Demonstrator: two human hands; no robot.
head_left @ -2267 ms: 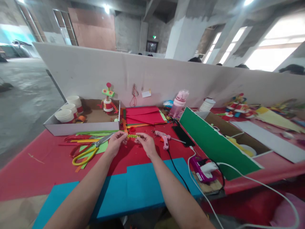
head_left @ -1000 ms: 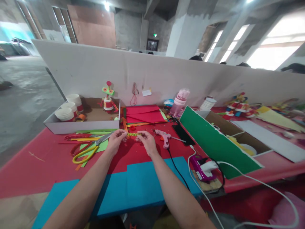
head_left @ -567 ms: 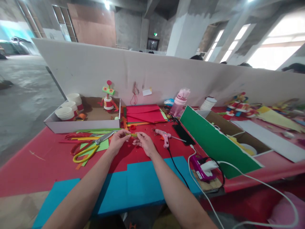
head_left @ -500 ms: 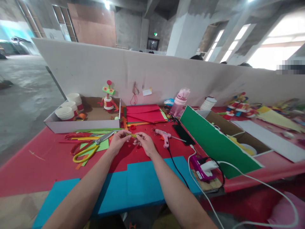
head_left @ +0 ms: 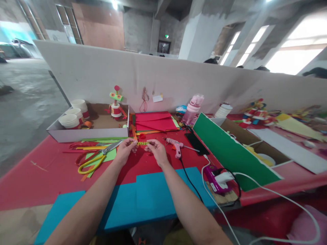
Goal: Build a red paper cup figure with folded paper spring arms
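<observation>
A yellow-green folded paper spring (head_left: 143,143) stretches between my two hands above the red table covering. Its left end is pinched in the fingers of my left hand (head_left: 125,149). The fingers of my right hand (head_left: 157,151) close on the other end. Just left of my left hand lie yellow-handled scissors (head_left: 95,163), on green and orange paper strips (head_left: 112,154). A pink glue gun (head_left: 176,146) rests to the right of my right hand. Behind the spring is a small red ring-like piece (head_left: 142,136).
At back left, a shallow box (head_left: 87,135) holds paper cups (head_left: 69,120) and a paper-cup figure (head_left: 117,110). Red paper sheets (head_left: 155,120) lie behind my hands. A phone (head_left: 195,143), a green board (head_left: 227,149) and a purple power strip (head_left: 217,183) with cables are right.
My hands have moved slightly apart, and the paper spring between them is drawn out longer. The things on the table stay where they were.
</observation>
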